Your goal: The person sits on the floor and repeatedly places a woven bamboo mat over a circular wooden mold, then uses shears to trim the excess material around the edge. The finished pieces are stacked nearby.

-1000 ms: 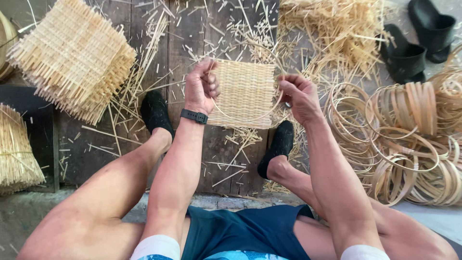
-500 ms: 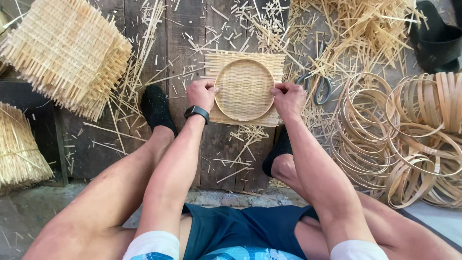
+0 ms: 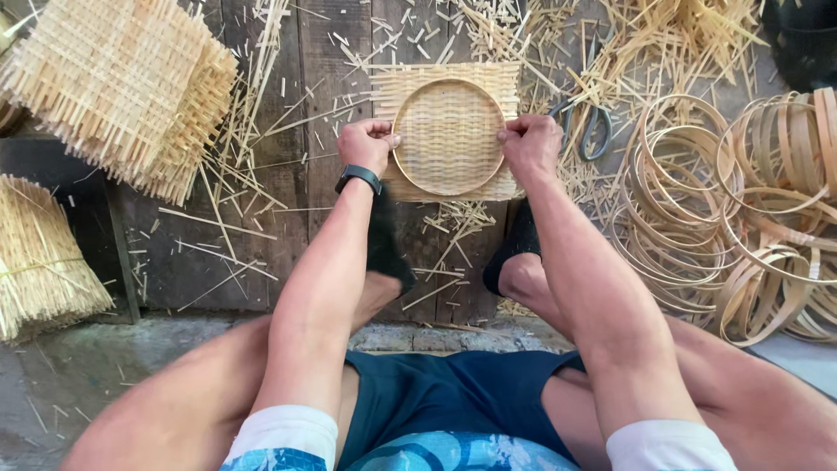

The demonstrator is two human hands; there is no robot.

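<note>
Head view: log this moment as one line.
left hand: grips ring left edge | right hand: grips ring right edge | ring: on mat | scissors: right of mat

A pale, matt woven bamboo mat (image 3: 446, 83), its strips flat and tightly plaited, lies under a smooth bent-bamboo hoop (image 3: 449, 137) on weathered, rough grey wooden planks (image 3: 261, 253). Dry, straw-coloured splinters (image 3: 235, 192) litter the boards. At the right edge, coils of smooth split-bamboo rings (image 3: 741, 218) show a faint sheen. Scissors (image 3: 582, 126) have dull dark metal blades. The left hand (image 3: 366, 146) sits above a matt black rubbery wristband (image 3: 359, 177).
</note>
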